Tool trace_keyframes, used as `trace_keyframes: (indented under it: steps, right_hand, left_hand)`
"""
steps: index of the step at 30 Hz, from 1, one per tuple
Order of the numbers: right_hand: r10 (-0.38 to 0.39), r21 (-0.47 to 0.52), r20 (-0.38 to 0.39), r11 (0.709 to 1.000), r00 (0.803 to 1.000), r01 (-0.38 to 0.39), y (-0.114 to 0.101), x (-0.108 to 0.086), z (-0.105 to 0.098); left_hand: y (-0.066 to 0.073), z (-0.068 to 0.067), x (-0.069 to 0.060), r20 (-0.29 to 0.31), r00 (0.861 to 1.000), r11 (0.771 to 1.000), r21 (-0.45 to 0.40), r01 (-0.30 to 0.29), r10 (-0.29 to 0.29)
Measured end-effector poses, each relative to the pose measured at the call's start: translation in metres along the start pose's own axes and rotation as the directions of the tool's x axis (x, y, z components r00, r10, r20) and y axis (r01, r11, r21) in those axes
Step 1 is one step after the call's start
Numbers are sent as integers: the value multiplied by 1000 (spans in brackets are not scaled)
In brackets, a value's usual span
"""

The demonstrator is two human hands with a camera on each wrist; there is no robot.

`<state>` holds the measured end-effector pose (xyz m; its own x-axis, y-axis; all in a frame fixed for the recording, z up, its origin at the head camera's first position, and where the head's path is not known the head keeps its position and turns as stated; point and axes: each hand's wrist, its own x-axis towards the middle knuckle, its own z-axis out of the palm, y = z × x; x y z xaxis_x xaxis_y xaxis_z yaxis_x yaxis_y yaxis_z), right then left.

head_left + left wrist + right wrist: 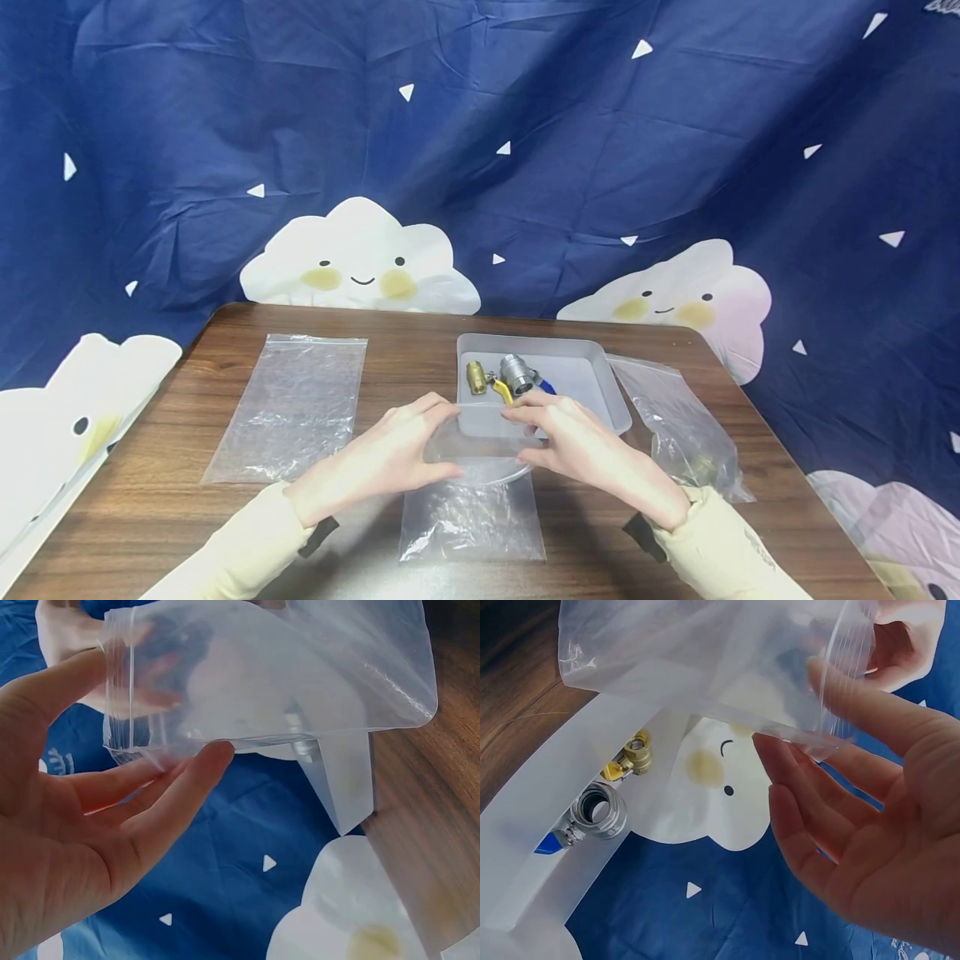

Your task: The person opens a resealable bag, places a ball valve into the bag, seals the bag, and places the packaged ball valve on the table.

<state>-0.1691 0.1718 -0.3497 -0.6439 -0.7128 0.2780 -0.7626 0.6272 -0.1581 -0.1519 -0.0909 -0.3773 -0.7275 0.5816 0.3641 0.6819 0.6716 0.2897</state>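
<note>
Two hands hold one clear bag (483, 457) up between them, your left hand (397, 442) at one side of its mouth and your right hand (577, 433) at the other. On each, the thumb stands spread from the fingers, and both grip the plastic lightly near the one zip strip (120, 682), with the mouth parted. You have that bag in front of the one grey tray (577, 383), overlapping its near edge in the head view. Inside the tray lie two valves side by side: one brass valve (476, 377) with a yellow handle (502, 390), and one silver valve (516, 373) with a blue handle (547, 387). Two more bags rest on your one brown table (405, 367): a flat bag (296, 408) to your left, and a bulging bag (682, 408) just beside the tray on your right, with something yellowish, too blurred to count, in its near end. One sheet of clear plastic (472, 521) shows below your hands; you cannot tell whether it is the held bag's lower part or another. Two smiling clouds (360, 258) on one blue cloth (480, 100) face you beyond the table's far edge.
</note>
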Motion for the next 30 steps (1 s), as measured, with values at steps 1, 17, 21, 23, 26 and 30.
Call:
trace_keyframes:
  steps: [1, 17, 21, 23, 26, 30]
  right_hand:
    - [3, -6, 1, 1000, 1000, -3, 0, 0, 0]
    - [16, 28, -18, 1000, 1000, -15, 0, -1, 0]
    - [-17, 64, -38, 998, 999, 20, 2, 1, -1]
    - [-44, 105, -71, 993, 996, 51, 4, 3, -3]
    - [-57, 165, -144, 983, 988, 81, 9, 8, -9]
    - [15, 215, -202, 976, 979, 29, 24, 13, -15]
  left_hand:
    - [0, 0, 0, 0, 1000, 1000, -1, 1, -1]
    - [-7, 4, 5, -62, 998, 998, -52, -23, 19]
    - [-7, 4, 4, -43, 998, 999, -18, -47, 46]
    - [-7, 4, 4, -43, 997, 998, -4, -62, 61]
    - [-7, 3, 4, -50, 996, 997, 6, -78, 79]
    - [-6, 2, 5, -60, 995, 996, 13, -84, 85]
